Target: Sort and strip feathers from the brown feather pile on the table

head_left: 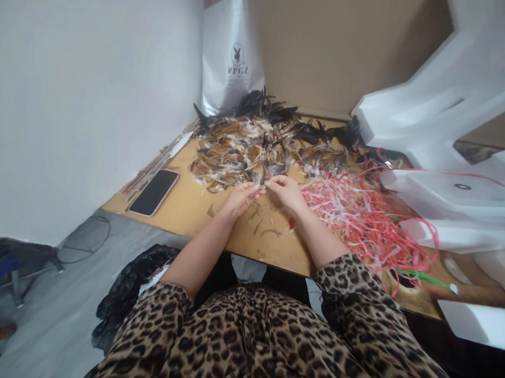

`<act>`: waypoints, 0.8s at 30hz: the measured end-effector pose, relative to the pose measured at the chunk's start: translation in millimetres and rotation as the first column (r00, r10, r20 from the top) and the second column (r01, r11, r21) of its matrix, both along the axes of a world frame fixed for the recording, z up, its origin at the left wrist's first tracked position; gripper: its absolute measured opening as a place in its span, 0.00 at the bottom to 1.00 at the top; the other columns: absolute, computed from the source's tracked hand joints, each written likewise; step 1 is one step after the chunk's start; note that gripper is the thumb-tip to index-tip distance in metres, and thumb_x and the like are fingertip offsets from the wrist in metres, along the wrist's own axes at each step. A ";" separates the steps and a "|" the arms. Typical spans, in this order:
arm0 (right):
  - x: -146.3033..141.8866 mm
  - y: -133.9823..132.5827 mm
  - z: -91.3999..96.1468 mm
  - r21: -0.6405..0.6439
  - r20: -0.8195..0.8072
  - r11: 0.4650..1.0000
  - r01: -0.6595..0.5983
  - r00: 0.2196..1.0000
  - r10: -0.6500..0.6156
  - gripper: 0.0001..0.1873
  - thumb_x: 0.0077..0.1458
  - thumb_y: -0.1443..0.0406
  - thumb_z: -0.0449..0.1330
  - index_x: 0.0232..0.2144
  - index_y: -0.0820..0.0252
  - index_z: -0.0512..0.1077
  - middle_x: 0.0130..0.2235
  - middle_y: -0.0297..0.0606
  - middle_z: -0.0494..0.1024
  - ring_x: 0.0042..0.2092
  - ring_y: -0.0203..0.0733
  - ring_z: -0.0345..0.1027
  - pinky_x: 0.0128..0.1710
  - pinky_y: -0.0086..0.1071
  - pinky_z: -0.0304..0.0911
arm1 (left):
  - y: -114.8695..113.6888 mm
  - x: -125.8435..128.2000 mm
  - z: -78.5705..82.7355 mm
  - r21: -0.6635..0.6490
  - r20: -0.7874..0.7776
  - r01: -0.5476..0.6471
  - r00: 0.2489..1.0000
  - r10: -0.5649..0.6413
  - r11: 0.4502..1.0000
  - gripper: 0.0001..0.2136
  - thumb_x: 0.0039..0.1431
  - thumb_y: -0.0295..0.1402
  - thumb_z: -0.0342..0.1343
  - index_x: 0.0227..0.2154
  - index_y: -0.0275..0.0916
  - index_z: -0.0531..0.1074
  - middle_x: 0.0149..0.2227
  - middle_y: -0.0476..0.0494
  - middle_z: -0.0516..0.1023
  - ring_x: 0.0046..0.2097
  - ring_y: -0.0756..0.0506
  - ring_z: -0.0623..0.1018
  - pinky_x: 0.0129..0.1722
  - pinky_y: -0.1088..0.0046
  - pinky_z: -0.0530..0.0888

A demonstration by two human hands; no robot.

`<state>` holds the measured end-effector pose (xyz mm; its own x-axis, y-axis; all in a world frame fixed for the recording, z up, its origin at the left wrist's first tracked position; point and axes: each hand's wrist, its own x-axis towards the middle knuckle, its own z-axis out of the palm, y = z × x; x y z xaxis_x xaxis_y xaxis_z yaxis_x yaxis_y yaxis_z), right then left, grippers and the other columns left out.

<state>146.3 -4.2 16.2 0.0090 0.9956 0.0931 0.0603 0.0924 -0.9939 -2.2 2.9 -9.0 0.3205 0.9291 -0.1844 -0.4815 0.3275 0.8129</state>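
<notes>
My left hand (244,196) and my right hand (287,192) meet over the front of the table, fingertips pinched together. Between them is what looks like a small feather (258,177), hard to tell apart from those behind. Just beyond my fingers spreads a pile of brown and white feathers (233,143), with black feathers (265,104) along its back. Close to my right forearm lies a tangled heap of pink and white ribbon strips (357,211). A few loose feather scraps (269,231) dot the wood under my wrists.
A phone (154,192) lies on the left of the wooden table (183,213). At the back stands a silver-white bag (226,52). White machine-like parts (455,194) crowd the right side, near a green strip (425,276). A black plastic bag (128,289) sits below, left.
</notes>
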 end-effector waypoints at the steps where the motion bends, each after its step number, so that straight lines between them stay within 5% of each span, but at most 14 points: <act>1: 0.1 0.1 0.3 -0.035 -0.063 0.999 0.006 0.998 -0.008 0.15 0.36 0.56 0.65 0.21 0.61 0.70 0.22 0.31 0.71 0.24 0.30 0.59 0.27 0.27 0.56 | 0.2 -0.5 0.3 -0.012 0.014 -0.003 1.000 0.003 1.000 0.04 0.47 0.25 0.60 0.28 0.32 0.73 0.32 0.43 0.78 0.31 0.55 0.77 0.29 0.84 0.70; 11: -8.4 0.4 -3.5 -0.120 -0.235 0.993 0.008 0.971 -0.037 0.17 0.30 0.56 0.68 0.21 0.61 0.70 0.22 0.29 0.71 0.24 0.29 0.59 0.27 0.26 0.55 | -1.8 0.4 2.8 -0.022 -0.019 0.055 0.998 -0.056 0.998 0.04 0.49 0.26 0.59 0.30 0.31 0.71 0.29 0.44 0.78 0.28 0.55 0.76 0.25 0.86 0.68; 24: -14.9 -0.4 -9.5 -0.044 -0.262 0.995 0.086 0.960 -0.094 0.13 0.35 0.58 0.66 0.21 0.60 0.69 0.23 0.29 0.71 0.26 0.31 0.61 0.30 0.27 0.57 | -1.9 1.9 2.0 0.002 -0.030 0.055 0.998 -0.055 0.999 0.05 0.48 0.26 0.60 0.29 0.30 0.71 0.28 0.44 0.78 0.27 0.55 0.76 0.26 0.84 0.68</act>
